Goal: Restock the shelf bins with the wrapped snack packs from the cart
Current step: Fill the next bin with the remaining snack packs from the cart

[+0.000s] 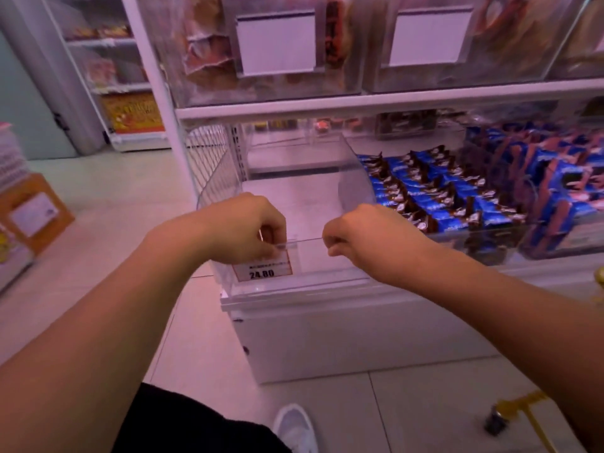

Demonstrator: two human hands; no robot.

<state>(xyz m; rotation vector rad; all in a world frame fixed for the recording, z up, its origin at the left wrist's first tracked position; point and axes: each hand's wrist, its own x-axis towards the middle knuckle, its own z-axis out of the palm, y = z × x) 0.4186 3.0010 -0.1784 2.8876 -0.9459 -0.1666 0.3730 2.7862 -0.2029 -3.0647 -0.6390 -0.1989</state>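
Note:
A clear plastic shelf bin [310, 256] with nothing visible inside sits on the lower shelf, with a price tag [266, 271] reading 24.80 on its front. My left hand [248, 230] grips the bin's front rim above the tag. At the same rim, a little to the right, my right hand [353, 237] pinches the edge. The bin to the right holds several blue and brown wrapped snack packs [434, 194]. The cart shows only as a yellow frame and wheel [510, 413] at the lower right.
Further right, a bin holds bigger blue packs [552, 181]. Above, clear bins [261, 44] carry white labels. A wire divider [212, 165] bounds the shelf's left end. Cardboard boxes [36, 214] stand on the floor at left. My white shoe [295, 426] is below.

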